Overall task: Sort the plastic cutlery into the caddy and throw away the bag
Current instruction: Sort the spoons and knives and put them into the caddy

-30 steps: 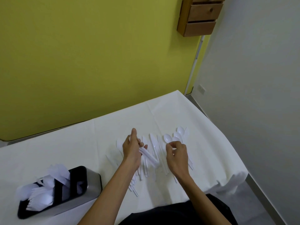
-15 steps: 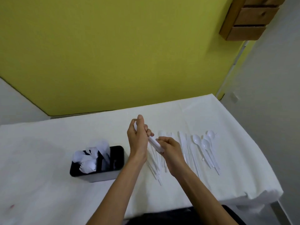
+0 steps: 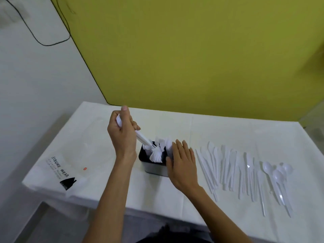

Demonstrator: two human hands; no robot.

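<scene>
My left hand [image 3: 122,134] grips a bunch of white plastic forks [image 3: 142,138], slanted down with their tines over the black-and-steel caddy [image 3: 154,168]. White cutlery stands in the caddy. My right hand [image 3: 183,163] rests with straight fingers against the caddy's right side. To the right, several white knives [image 3: 226,167] lie in a row on the white tablecloth, and white spoons [image 3: 278,174] lie beyond them. A clear plastic bag [image 3: 64,171] printed "LEISURE WEAR" lies flat at the table's left end.
The white-covered table [image 3: 175,193] stands against a yellow-green wall. Its near edge runs just before my body and its left edge is beside the bag. A black cable hangs on the white wall at the upper left.
My left hand carried the bunch of forks leftwards from the cutlery row to the caddy. My right hand let go of the bunch and came against the caddy's side.
</scene>
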